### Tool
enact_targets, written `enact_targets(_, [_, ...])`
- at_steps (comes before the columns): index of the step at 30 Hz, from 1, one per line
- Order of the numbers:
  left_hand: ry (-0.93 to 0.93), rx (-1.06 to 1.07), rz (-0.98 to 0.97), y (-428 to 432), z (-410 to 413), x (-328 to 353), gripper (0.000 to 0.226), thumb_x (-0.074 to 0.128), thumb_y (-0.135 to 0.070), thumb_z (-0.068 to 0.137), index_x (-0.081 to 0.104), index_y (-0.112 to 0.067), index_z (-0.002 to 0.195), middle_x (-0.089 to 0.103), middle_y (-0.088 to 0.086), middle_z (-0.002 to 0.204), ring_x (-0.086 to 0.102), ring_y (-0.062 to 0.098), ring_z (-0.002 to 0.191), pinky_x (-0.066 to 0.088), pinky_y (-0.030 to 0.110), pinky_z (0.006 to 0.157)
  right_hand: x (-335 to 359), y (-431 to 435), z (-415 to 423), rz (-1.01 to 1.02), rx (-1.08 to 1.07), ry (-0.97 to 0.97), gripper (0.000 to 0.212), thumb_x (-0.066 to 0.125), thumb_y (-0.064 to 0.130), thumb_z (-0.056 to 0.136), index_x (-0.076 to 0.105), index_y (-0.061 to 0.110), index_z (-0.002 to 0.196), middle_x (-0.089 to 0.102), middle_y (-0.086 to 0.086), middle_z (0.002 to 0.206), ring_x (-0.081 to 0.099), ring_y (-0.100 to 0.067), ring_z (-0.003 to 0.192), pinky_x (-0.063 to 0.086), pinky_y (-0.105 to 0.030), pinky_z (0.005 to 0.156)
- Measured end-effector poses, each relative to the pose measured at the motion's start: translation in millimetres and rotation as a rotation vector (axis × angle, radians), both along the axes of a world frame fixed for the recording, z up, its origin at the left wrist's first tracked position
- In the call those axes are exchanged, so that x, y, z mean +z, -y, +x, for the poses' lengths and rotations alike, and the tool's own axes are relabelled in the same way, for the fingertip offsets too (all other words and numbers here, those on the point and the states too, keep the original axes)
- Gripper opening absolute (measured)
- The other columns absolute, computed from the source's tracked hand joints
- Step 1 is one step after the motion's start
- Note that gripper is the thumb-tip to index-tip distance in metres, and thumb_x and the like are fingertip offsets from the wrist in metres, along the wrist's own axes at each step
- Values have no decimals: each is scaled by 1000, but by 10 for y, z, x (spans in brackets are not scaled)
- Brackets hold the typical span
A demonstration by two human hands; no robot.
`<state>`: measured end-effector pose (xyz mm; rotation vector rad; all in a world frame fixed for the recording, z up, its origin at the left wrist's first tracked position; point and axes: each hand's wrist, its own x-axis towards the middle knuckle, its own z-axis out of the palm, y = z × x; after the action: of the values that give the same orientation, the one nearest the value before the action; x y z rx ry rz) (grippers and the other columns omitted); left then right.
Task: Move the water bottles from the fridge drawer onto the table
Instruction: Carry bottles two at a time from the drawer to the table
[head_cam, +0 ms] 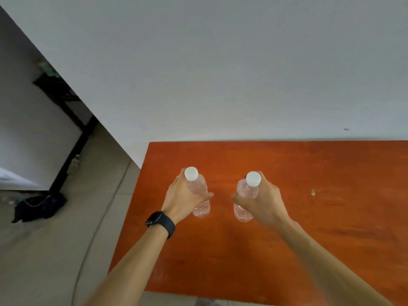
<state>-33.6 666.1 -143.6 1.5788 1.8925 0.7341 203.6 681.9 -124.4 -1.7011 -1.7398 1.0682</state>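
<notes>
Two water bottles are held upright over the surface (309, 217): the left bottle (198, 191) in the left grip (183, 195), the right bottle (246, 192) in the right grip (262, 199). Each grip is wrapped round the upper body of its bottle, just under the white cap, with fingers and thumb curled close. Nothing is loose there. The long axes are kept nearly vertical, caps up and bases down towards the surface. Whether the bases are touching the surface cannot be told from this angle; they are at it or just above it.

Both bottles are found near the left edge of the surface, apart from each other, the left one nearer that edge. The coming move is judged to be straight down and then a release, since each bottle sits inside its own grip and no reach is needed. A dark watch (160, 224) is worn on the left wrist. Beyond the surface's left edge, a dark bag (38, 207) is seen lying on the floor.
</notes>
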Motion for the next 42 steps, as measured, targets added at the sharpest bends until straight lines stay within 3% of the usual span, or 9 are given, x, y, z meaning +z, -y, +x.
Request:
enact_targets(6, [-12,-39,-101,-1036,-654,-316,80,73,-78,56,52,-31,117,64,-13,106,66,10,98,60,30,81,-239,-873,-678,-46,-85,-16,58,86,46,70,50,32,113,63,12,99,64,-11,92,59,-35,80])
enact_targets(10, [-1,-44,-117,-1588,-943,-455,73,86,-62,60,53,-30,117,62,-12,108,62,10,97,55,29,82,-412,-1428,-1078,-57,-108,-23,61,87,43,70,51,30,116,63,11,103,63,-13,96,55,-32,82])
enact_targets(19, [38,-37,-68,-2551,-1310,-635,67,89,-51,61,54,-29,114,64,-11,107,62,11,99,54,31,84,-731,-2466,-1748,2,-132,-150,64,87,45,70,49,30,119,63,8,108,61,-13,99,52,-28,81])
enact_targets(22, [62,-57,-77,-2715,-1324,-647,70,92,-36,66,51,-26,122,61,-6,115,57,15,104,45,28,83,-796,-2684,-1859,18,-110,-135,64,86,48,70,49,29,119,61,7,110,60,-16,102,52,-33,84])
enact_targets(27, [59,-100,-106,-2798,-1449,-723,70,92,-41,65,50,-31,120,61,-10,115,60,13,105,49,28,86,-884,-2768,-1922,32,-73,-111,70,86,52,69,49,30,125,58,9,116,57,-13,105,50,-31,86])
enact_targets(31, [25,-155,-108,-2826,-1454,-704,72,88,-46,65,45,-34,120,60,-10,113,60,13,103,54,32,84,-919,-2689,-1880,46,-47,-111,86,89,53,65,42,36,135,47,12,130,50,-7,114,43,-19,89])
enact_targets(34, [50,-142,-99,-2807,-1465,-711,87,91,-42,62,37,-35,131,56,-8,121,58,15,106,50,25,81,-1005,-2622,-1790,-19,-7,-157,106,92,52,58,32,37,143,46,12,139,48,-8,123,45,-28,100])
enact_targets(39, [157,-43,-128,-2617,-1559,-917,96,91,-54,62,32,-44,137,53,-8,138,56,16,121,49,38,101,-1213,-2575,-1684,-138,83,-92,94,89,34,72,29,36,145,57,12,132,58,-8,117,50,-27,98])
enact_targets(42, [199,-41,-176,-2564,-1576,-1010,88,85,-48,74,33,-40,145,55,-4,141,62,13,111,50,36,99,-1293,-2663,-1751,-177,75,-70,86,84,36,79,29,36,144,64,8,127,66,-14,110,55,-26,89])
